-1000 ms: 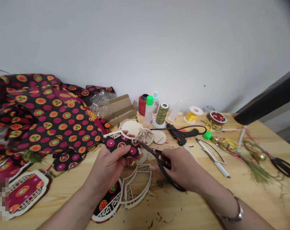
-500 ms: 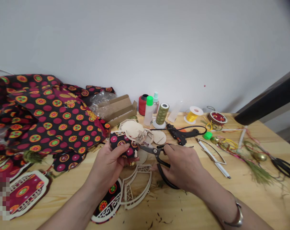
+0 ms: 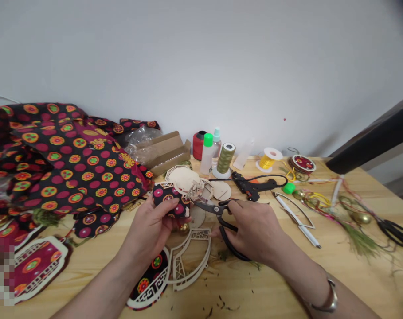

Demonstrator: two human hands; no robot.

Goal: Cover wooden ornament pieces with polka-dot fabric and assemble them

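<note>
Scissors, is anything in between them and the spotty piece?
No. The scissors in the right hand reach the edge of the spotty piece held by the left hand, with nothing visible between them.

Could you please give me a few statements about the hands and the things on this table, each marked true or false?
1. The right hand holds black scissors. True.
2. The left hand is empty. False: it holds a fabric-covered piece with pink dots.
3. A black glue gun lies on the table beyond the right hand. True.
4. The patterned cloth is piled at the right end of the table. False: it is piled at the left end.
5. A second pair of scissors lies near the table's right edge. True.
</note>
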